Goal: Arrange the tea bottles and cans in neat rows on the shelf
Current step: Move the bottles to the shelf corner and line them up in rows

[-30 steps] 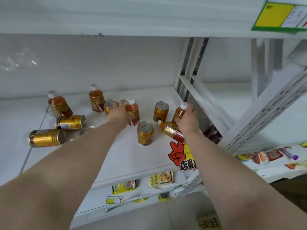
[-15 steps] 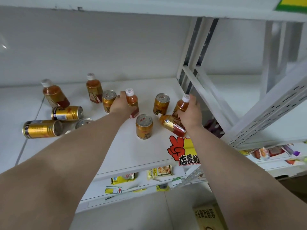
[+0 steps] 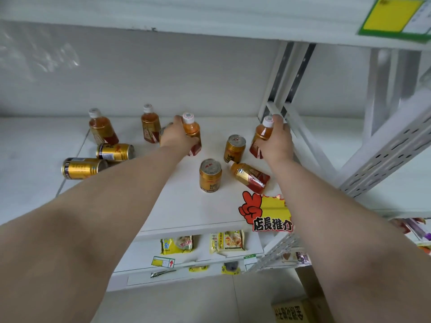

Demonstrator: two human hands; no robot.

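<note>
Small tea bottles with white caps and gold cans are scattered on a white shelf (image 3: 182, 206). My left hand (image 3: 177, 136) grips an upright bottle (image 3: 192, 130) near the shelf's middle. My right hand (image 3: 276, 143) grips another bottle (image 3: 262, 134) by the right upright. Two more bottles (image 3: 102, 128) (image 3: 150, 124) stand at the back left. One bottle (image 3: 250, 177) lies on its side in front of my right hand. Two cans (image 3: 234, 148) (image 3: 210, 174) stand upright between my hands. Two cans (image 3: 115, 151) (image 3: 81, 167) lie on their sides at the left. A further can is mostly hidden behind my left hand.
The slotted white upright and slanted bracket (image 3: 303, 136) stand close to the right of my right hand. A red-and-yellow promo sign (image 3: 268, 212) is fixed at the shelf's front edge. An upper shelf (image 3: 210, 17) hangs overhead. Packets (image 3: 178, 244) lie on the lower shelf.
My right hand has carried its bottle up and back, away from the lying bottle. My left hand keeps its hold on the middle bottle, which now hides more of the can behind it.
</note>
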